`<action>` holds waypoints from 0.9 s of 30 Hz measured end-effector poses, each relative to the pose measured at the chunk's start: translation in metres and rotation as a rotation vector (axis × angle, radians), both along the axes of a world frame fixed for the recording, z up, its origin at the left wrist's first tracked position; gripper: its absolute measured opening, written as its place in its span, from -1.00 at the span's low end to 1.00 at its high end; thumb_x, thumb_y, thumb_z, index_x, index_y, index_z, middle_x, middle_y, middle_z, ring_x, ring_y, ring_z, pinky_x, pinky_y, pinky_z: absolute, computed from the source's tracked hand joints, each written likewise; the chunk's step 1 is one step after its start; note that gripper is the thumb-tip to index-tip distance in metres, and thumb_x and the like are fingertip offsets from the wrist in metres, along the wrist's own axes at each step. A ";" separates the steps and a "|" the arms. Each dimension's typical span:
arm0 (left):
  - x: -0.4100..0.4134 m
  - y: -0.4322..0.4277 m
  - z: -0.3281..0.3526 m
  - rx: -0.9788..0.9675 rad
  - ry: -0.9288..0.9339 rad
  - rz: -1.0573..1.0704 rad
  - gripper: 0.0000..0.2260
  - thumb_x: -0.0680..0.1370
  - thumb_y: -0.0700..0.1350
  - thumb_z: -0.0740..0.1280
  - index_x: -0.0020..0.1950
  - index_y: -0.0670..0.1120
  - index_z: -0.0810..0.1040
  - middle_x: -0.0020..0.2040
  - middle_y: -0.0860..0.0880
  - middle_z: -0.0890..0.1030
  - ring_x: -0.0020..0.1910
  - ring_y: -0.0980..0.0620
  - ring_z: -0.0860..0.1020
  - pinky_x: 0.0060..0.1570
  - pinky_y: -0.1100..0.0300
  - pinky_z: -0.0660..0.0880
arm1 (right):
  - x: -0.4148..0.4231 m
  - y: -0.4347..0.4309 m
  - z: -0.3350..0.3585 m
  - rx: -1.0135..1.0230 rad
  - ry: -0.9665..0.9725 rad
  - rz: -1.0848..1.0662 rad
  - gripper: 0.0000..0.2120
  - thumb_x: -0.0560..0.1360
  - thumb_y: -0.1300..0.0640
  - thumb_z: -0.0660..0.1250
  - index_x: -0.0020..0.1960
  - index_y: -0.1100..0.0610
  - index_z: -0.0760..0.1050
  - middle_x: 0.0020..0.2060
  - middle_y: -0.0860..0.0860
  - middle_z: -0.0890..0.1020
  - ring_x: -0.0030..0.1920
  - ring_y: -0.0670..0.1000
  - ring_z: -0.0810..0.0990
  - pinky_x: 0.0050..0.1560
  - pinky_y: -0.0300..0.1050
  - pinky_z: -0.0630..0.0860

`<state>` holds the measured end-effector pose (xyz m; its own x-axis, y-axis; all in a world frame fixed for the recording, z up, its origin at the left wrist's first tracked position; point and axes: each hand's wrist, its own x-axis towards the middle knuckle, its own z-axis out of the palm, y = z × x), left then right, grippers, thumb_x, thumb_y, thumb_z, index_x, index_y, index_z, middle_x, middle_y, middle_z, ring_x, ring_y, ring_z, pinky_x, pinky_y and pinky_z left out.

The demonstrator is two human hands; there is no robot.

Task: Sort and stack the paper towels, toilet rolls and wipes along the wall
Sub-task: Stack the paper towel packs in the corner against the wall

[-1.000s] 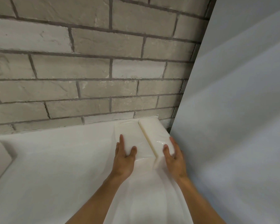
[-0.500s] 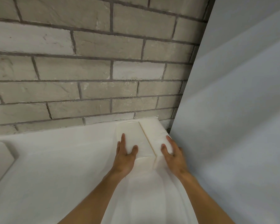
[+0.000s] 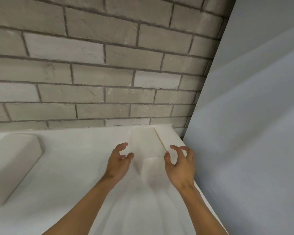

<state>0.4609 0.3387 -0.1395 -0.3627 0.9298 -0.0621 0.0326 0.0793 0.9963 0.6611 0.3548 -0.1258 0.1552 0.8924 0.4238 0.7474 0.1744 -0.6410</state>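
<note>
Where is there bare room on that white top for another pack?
Bare room lies along the brick wall, between the lone pack at left and the left hand. The right corner is crowded: two packs, right hand, grey panel.

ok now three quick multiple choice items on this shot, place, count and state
1. The left pack and right pack lie: A) at the brick wall, beside the grey panel B) at the surface's left end C) on the floor
2. Packs side by side there: A) four B) two C) six
3. The hands: A) both grip packs B) one grips a roll C) neither grips anything
1 A, far ends reach the bricks; 2 B, one seam parts them; 3 C, left hand and right hand hold nothing, fingers loosely curled.
</note>
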 end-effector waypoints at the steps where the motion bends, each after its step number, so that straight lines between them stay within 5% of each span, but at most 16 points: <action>1: -0.008 -0.009 0.002 0.021 -0.004 0.015 -0.64 0.55 -0.21 0.36 0.32 0.03 0.47 0.32 0.06 0.48 0.23 -0.04 0.51 -0.08 0.27 0.41 | -0.008 -0.011 0.005 0.009 0.016 0.041 -0.72 0.53 -0.05 0.32 0.22 -0.07 0.54 0.28 -0.03 0.39 0.30 0.05 0.36 0.31 0.00 0.40; 9: -0.076 -0.097 0.027 0.121 0.143 0.103 -0.68 0.56 -0.15 0.36 0.26 0.14 0.49 0.28 0.18 0.49 0.21 0.08 0.51 -0.13 0.28 0.45 | -0.087 -0.097 0.032 -0.016 0.196 0.384 -0.82 0.54 0.08 0.33 0.12 -0.09 0.56 0.08 -0.17 0.50 0.18 -0.15 0.48 0.15 -0.47 0.32; 27: -0.309 -0.298 0.066 0.163 0.182 0.423 -0.73 0.54 -0.19 0.36 0.18 0.09 0.55 0.17 0.16 0.58 0.13 0.09 0.56 -0.13 0.25 0.47 | -0.339 -0.254 0.054 -0.189 0.333 0.844 -0.79 0.54 0.16 0.34 0.09 -0.11 0.55 0.13 -0.18 0.54 0.08 -0.16 0.56 0.00 -0.45 0.47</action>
